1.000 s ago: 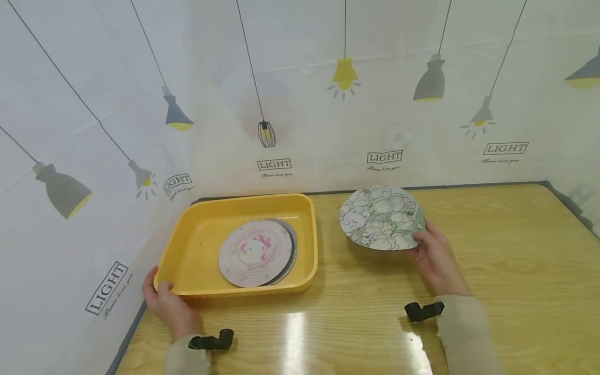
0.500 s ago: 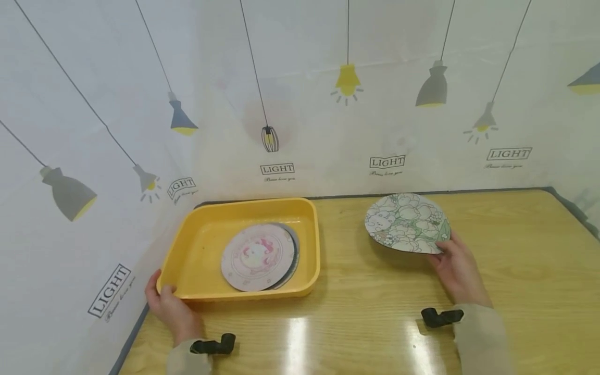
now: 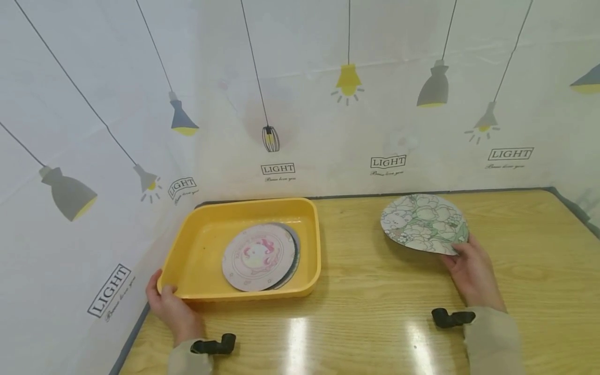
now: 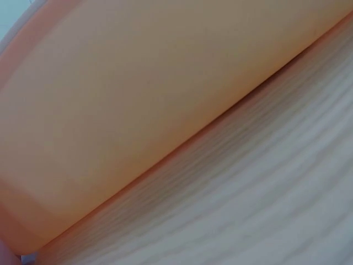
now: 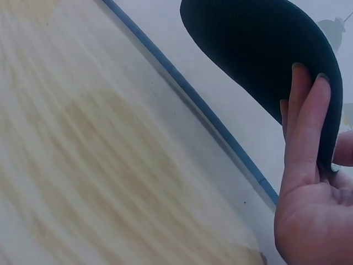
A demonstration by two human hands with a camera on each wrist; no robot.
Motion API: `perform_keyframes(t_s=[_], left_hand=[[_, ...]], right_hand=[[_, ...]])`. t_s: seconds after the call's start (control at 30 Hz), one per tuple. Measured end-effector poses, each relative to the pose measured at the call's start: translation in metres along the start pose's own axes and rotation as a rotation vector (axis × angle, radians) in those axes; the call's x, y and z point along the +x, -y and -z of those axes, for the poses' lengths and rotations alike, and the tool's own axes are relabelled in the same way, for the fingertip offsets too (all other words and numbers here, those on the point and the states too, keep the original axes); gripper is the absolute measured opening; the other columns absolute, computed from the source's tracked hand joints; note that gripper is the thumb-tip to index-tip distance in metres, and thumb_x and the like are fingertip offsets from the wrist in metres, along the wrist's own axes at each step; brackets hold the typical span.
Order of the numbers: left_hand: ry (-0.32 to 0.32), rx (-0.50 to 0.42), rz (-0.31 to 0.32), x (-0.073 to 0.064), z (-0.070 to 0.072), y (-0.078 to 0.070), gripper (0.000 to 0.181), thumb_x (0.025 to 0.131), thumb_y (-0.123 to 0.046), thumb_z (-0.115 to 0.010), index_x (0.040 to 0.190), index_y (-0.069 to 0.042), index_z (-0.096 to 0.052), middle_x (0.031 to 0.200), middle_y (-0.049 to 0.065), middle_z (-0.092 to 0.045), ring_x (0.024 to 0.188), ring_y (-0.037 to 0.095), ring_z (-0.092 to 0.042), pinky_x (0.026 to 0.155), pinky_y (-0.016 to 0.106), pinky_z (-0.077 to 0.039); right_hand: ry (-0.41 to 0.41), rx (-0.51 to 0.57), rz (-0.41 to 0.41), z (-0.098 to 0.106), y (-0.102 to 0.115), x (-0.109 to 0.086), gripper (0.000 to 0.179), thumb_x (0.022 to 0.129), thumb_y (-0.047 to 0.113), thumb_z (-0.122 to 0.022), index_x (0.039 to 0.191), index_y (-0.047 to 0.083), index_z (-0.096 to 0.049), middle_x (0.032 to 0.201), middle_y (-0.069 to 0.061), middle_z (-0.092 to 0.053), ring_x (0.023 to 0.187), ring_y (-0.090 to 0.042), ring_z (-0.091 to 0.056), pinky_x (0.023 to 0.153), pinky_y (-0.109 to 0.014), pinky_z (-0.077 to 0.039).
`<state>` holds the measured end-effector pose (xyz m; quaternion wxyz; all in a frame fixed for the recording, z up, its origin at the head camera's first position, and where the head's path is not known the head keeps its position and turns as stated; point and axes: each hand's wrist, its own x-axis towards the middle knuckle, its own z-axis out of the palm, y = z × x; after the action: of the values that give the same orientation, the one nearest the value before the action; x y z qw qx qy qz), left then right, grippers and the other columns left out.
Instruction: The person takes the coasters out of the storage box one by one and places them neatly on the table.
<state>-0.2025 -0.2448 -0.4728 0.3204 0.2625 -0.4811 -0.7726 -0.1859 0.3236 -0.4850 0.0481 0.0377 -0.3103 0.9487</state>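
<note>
Shifted toward three o'clock since earlier, the floral bunny-print round mat (image 3: 424, 224) is pinched at its four o'clock edge by the right hand (image 3: 475, 276), above the wood-grain table (image 3: 365, 323). The left hand (image 3: 172, 310) grips the eight o'clock corner of the yellow tray (image 3: 199, 260), toward the mat's nine o'clock.

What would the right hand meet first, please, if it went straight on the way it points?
Beyond the floral mat the right hand holds, probably the lamp-print backdrop, though depth is unclear.
</note>
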Motion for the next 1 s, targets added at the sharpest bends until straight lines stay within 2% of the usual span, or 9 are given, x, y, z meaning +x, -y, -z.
perform_keyframes(t_s=[0.13,0.4,0.6,0.73,1.0], left_hand=[[0.000,0.016,0.007,0.001,0.001,0.001,0.047,0.084,0.000,-0.033,0.126,-0.018,-0.043,0.129,0.001,-0.040,0.115,0.019,-0.041,0.094,0.035,-0.033],[0.001,0.021,0.010,0.001,0.000,0.001,0.048,0.084,0.000,-0.032,0.127,-0.018,-0.043,0.130,0.001,-0.040,0.115,0.020,-0.040,0.094,0.034,-0.033],[0.003,0.010,-0.003,0.001,-0.001,0.001,0.048,0.084,0.001,-0.032,0.127,-0.017,-0.043,0.130,0.002,-0.040,0.115,0.019,-0.040,0.095,0.035,-0.032],[-0.003,-0.001,0.009,0.002,0.000,0.001,0.048,0.084,0.000,-0.032,0.126,-0.019,-0.044,0.130,0.001,-0.040,0.116,0.019,-0.040,0.095,0.034,-0.032],[-0.013,-0.019,0.032,-0.002,-0.001,-0.002,0.048,0.083,0.001,-0.033,0.125,-0.019,-0.045,0.130,0.001,-0.040,0.116,0.019,-0.039,0.095,0.033,-0.031]], right_hand=[[0.001,0.033,0.008,0.004,0.002,-0.001,0.058,0.091,-0.010,-0.026,0.143,0.013,-0.016,0.137,-0.009,-0.037,0.106,-0.023,-0.053,0.080,-0.033,-0.046],[-0.004,0.007,0.020,0.012,0.006,-0.001,0.054,0.091,-0.007,-0.030,0.141,0.013,-0.023,0.123,-0.012,-0.050,0.094,-0.023,-0.059,0.072,-0.032,-0.049],[-0.001,0.020,0.024,0.014,0.006,-0.001,0.054,0.092,-0.007,-0.029,0.142,0.013,-0.021,0.126,-0.012,-0.048,0.098,-0.023,-0.057,0.076,-0.033,-0.048],[0.017,0.027,0.047,0.015,0.008,-0.001,0.055,0.092,-0.008,-0.026,0.143,0.013,-0.018,0.126,-0.014,-0.047,0.099,-0.025,-0.057,0.076,-0.034,-0.048],[0.018,-0.067,0.106,0.018,0.011,0.000,0.056,0.091,-0.011,-0.029,0.142,0.009,-0.017,0.119,-0.014,-0.050,0.094,-0.024,-0.059,0.073,-0.034,-0.049]])
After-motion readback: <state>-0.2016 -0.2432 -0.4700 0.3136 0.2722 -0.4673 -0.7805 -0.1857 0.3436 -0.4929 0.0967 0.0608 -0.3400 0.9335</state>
